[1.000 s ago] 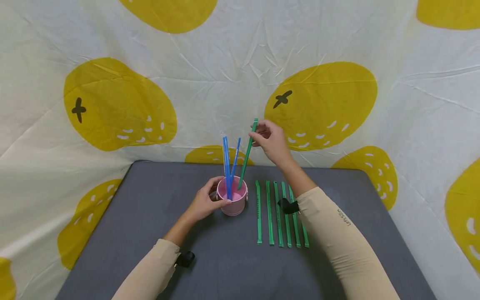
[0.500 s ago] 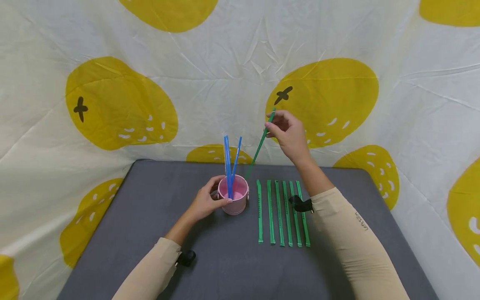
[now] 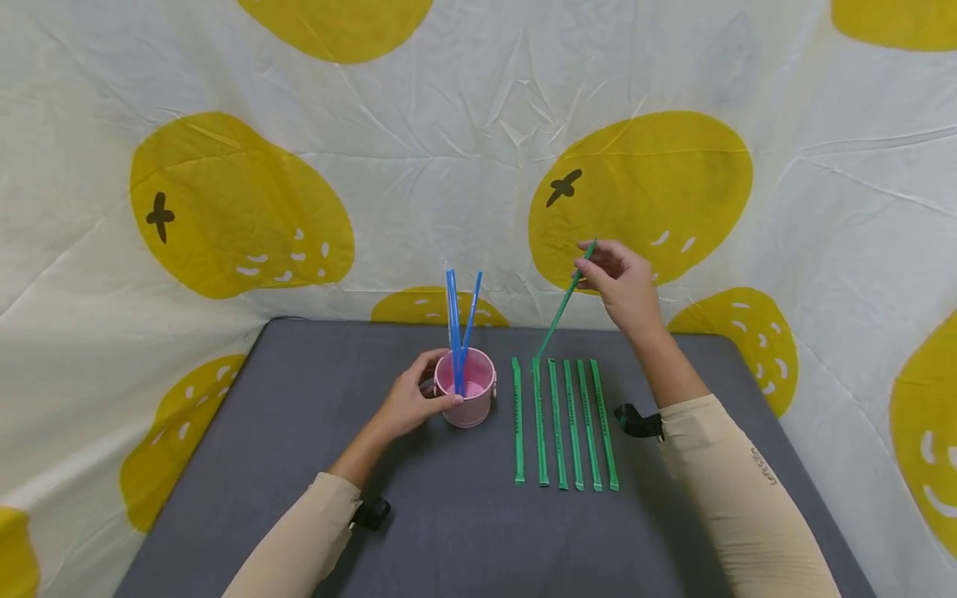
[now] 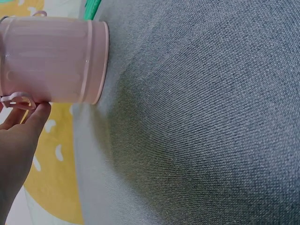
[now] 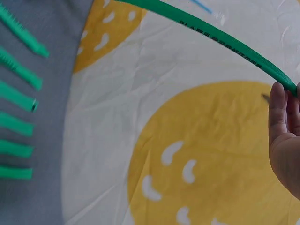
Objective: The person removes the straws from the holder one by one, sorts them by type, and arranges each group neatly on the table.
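Observation:
A small pink bucket (image 3: 467, 411) stands on the table, and two or more blue straws (image 3: 453, 324) in clear wrappers lean upright inside it. My left hand (image 3: 409, 400) holds its left side, thumb near the front rim; in the left wrist view the fingers (image 4: 37, 119) touch the bucket wall (image 4: 51, 61) by its handle lug. My right hand (image 3: 624, 286) is raised and pinches a green-wrapped straw (image 3: 564, 311) by its top end. That straw slants down to the left, its lower tip over the row of straws; dark printing shows along the wrapper (image 5: 220, 40) in the right wrist view.
Several green-wrapped straws (image 3: 557, 423) lie side by side on the grey table (image 3: 299, 457), right of the bucket. Behind the table's far edge hangs a white cloth (image 3: 434, 199) with yellow fruit prints.
My right hand has carried the green-wrapped straw away from over the bucket, to the right, rising and then lowering somewhat. The left hand and bucket have stayed in place.

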A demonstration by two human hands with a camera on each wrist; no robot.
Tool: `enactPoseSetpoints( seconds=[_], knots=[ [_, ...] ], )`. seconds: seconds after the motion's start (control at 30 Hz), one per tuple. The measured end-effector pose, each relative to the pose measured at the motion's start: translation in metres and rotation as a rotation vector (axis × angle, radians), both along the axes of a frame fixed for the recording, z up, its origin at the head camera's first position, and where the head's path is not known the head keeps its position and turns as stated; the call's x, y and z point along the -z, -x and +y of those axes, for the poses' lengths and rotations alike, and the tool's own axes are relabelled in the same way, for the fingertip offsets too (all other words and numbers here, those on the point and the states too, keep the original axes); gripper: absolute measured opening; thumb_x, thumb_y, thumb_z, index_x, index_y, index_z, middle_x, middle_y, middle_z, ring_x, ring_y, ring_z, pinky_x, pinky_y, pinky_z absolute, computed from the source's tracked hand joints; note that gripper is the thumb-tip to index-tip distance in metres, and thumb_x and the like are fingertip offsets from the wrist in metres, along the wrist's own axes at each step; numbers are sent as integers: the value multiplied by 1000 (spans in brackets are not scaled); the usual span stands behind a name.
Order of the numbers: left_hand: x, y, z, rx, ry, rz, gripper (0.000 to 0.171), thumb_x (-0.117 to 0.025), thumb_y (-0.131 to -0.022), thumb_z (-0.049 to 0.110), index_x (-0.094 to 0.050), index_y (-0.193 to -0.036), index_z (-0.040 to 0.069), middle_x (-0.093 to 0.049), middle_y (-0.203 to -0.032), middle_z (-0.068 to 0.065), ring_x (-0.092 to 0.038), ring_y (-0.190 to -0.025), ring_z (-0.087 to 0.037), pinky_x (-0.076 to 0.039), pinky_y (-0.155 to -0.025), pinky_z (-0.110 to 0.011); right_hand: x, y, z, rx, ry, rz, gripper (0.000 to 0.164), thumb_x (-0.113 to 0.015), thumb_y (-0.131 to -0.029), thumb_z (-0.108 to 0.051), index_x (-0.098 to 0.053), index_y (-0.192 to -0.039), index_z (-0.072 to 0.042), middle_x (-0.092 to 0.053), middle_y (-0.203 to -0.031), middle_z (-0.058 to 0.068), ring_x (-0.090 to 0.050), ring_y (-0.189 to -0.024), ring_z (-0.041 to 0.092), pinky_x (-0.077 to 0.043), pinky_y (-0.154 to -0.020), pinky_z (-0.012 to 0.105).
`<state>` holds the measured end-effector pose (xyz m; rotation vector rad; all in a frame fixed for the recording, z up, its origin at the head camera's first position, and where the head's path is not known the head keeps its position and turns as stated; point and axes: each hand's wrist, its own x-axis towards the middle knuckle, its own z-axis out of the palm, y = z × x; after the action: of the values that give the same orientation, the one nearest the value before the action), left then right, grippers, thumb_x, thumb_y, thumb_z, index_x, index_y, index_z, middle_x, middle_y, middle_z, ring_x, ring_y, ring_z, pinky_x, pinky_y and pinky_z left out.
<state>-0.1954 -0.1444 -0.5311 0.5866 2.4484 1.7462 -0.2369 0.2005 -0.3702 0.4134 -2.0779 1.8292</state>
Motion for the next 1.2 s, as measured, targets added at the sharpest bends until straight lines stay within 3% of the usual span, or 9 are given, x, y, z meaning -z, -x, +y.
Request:
enactPoseSetpoints(
  seconds=[0.17, 0.43, 0.63, 0.77, 1.07, 1.2],
  knots=[
    [-1, 0, 0, 0, 7, -4, 79, -88, -84, 30, -47, -150, 22, -60, -143, -9, -60, -132, -32, -51, -109, -52, 9, -3, 19, 46, -48, -29, 29, -71, -98, -10, -69, -123, 4, -72, -98, 6, -73, -84, 9, -62, -73, 22],
    [0, -1, 0, 0, 0, -3, 79, -89, -83, 29, -47, -150, 22, -60, -142, -9, -59, -133, -32, -51, -109, -52, 31, -6, 44, 96, -101, -123, 37, -71, -98, -16, -67, -130, 3, -74, -98, -7, -74, -87, 5, -62, -75, 21],
    [2, -1, -1, -3, -8, -3, 78, -89, -83, 28, -47, -150, 23, -60, -143, -9, -58, -134, -31, -50, -110, -52, 45, -8, 61, 43, -129, -187, 42, -67, -101, -14, -60, -136, 9, -78, -103, -6, -75, -89, 1, -61, -76, 19],
    [2, -1, 0, -4, -12, -5, 78, -89, -84, 27, -47, -150, 24, -60, -142, -9, -58, -133, -31, -50, -110, -52, 50, -11, 69, 38, -169, -231, 44, -64, -103, -18, -58, -140, 7, -78, -106, -8, -74, -91, -2, -60, -79, 18],
    [2, -1, 1, -5, -13, -10, 78, -88, -84, 28, -47, -150, 24, -60, -142, -10, -59, -133, -32, -50, -110, -52, 69, -8, 88, 87, -363, -280, 43, -61, -105, -23, -61, -139, 3, -78, -115, 5, -70, -90, -8, -59, -77, 14],
    [0, 0, 0, -9, -10, -20, 78, -89, -84, 27, -47, -149, 24, -60, -142, -9, -57, -134, -30, -50, -111, -52, 87, -6, 96, 54, -406, -333, 41, -59, -106, -17, -59, -141, 5, -72, -125, 21, -68, -91, -11, -59, -80, 15]
  ],
)
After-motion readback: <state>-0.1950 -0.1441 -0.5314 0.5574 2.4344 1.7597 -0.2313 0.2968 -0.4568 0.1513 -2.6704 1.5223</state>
